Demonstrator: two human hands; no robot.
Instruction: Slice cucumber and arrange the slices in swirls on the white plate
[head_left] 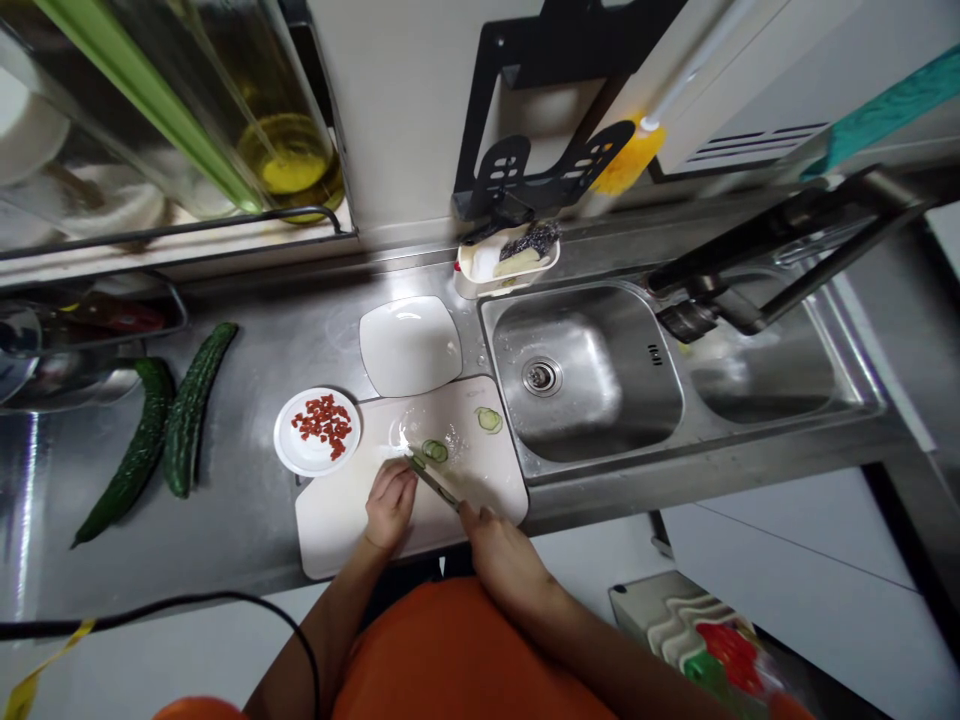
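Observation:
My right hand (501, 548) grips a kitchen knife (436, 484), its blade slanting up and left over the white cutting board (341, 530). Close against the blade's left side, my left hand (391, 502) is closed with curled fingers on a piece of cucumber, which the fingers mostly hide. Thin cucumber slices (435, 451) lie overlapped just beyond the blade. A second small group of cucumber slices (490, 420) rests near the board's far right corner, and wet spots shine on the board.
A white plate (411, 348) stands behind the board; a small plate (291, 455) with chopped red pieces sits at its left. Two whole cucumbers (196, 415) lie farther left. To the right is a steel sink (600, 420) with a dark faucet (780, 240). A sponge holder (466, 285) stands behind.

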